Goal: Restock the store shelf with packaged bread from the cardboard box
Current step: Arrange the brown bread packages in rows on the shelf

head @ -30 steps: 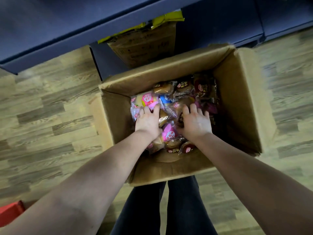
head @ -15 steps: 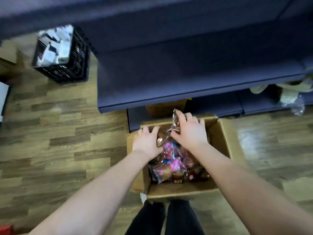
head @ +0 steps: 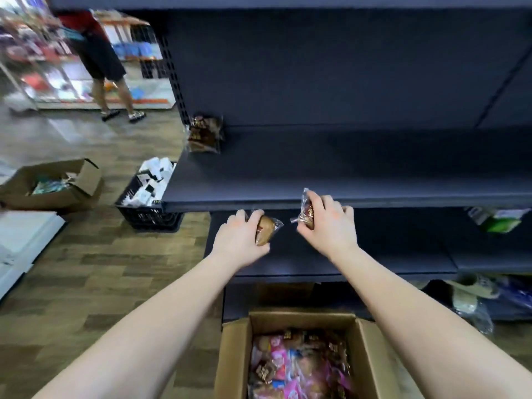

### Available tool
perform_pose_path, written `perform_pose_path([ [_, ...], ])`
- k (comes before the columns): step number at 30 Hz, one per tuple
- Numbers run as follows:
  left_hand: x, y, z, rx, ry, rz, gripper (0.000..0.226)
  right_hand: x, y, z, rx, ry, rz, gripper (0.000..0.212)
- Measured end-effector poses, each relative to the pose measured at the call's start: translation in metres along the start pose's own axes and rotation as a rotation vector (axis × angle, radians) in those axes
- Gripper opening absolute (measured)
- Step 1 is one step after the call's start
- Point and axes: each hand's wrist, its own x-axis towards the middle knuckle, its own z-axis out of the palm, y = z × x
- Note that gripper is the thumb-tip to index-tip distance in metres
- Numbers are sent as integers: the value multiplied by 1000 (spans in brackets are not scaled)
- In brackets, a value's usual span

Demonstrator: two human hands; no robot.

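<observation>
My left hand point(head: 240, 240) grips a clear-wrapped brown bun point(head: 266, 230), held in the air just below the front edge of the dark shelf point(head: 331, 174). My right hand point(head: 331, 226) holds a dark-printed bread packet point(head: 306, 210) upright at the shelf's front lip. The two packets are a short gap apart. The open cardboard box point(head: 234, 358) sits on the floor at my feet, filled with several packaged breads in pink, blue and brown wrappers. A small stack of dark bread packets point(head: 203, 133) stands at the shelf's back left corner.
A black crate point(head: 146, 217) of white packets stands left of the shelf end, with another open carton point(head: 51, 185) further left. A person point(head: 100, 61) stands in the aisle at the back left. Bagged goods point(head: 472, 295) lie on the lower shelves at right.
Both hands have come up out of the box, each with a packet, from the box level to the shelf's front edge. My view has tilted up to the shelf.
</observation>
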Motion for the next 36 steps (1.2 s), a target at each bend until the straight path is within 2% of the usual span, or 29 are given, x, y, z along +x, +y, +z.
perform_pose_path([
  [7,27,1,-66,61,229,20,77,46,-6,-59,-14,145,-29,70],
  [14,47,15,-78,116,264,5,74,67,-8,-67,-30,196,-104,69],
  [21,48,12,-49,116,233,-36,75,62,12,-34,-95,125,-180,72],
  [28,70,-2,-57,57,281,-97,71,82,0,-30,-38,36,-105,68],
  [32,84,-11,-56,107,257,-48,69,90,-11,-23,-53,8,-82,68],
  [36,101,-24,-63,93,251,8,69,97,-21,-22,-104,-91,-18,73],
])
